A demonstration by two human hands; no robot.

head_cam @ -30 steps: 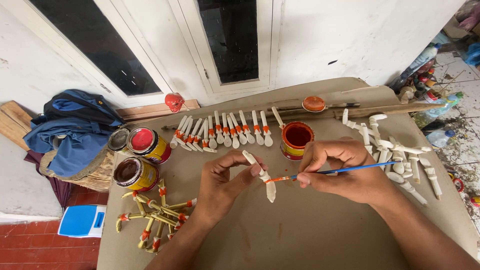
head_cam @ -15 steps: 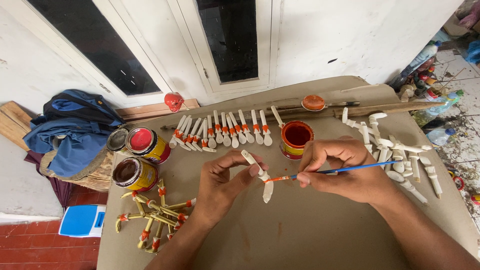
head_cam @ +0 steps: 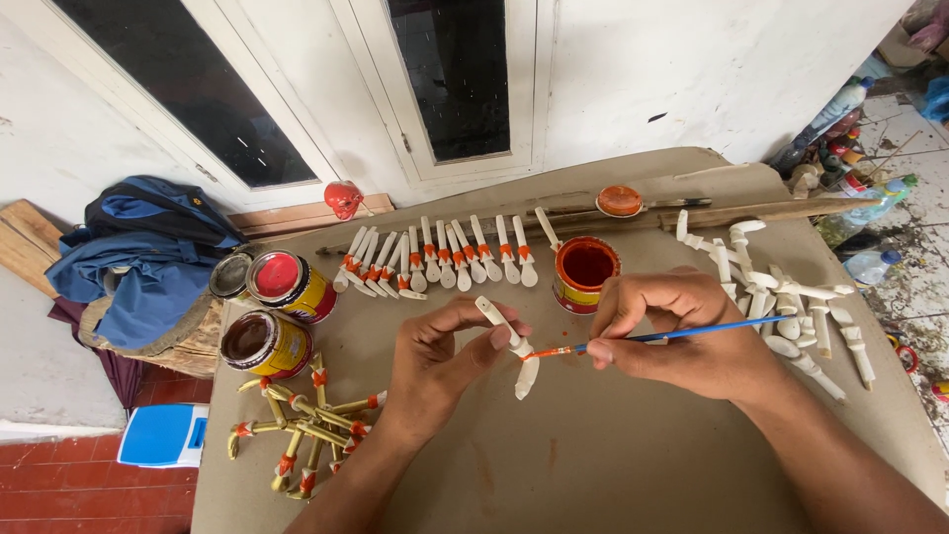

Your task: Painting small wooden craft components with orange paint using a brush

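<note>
A left hand [head_cam: 435, 361] pinches a white wooden peg [head_cam: 510, 342] above the table [head_cam: 613, 465] while the right hand [head_cam: 682, 331], gripping a blue brush [head_cam: 672, 334], paints its orange band, which seemingly needs careful turning next.

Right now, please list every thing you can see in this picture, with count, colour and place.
Wooden piece: one, pale, held over the table centre.
Brush: one, blue handle, orange tip on the piece.
Open paint can: one, orange-red inside, behind the hands.
Painted pieces row: about fifteen, pale with orange bands, table back.
Unpainted pieces: a pile, pale, table right.
Yellow pieces: several, orange-banded, front left.
Two cans: yellow sides, left.
Blue cloth: far left.
Left hand: holds the piece.
Right hand: holds the brush.
</note>
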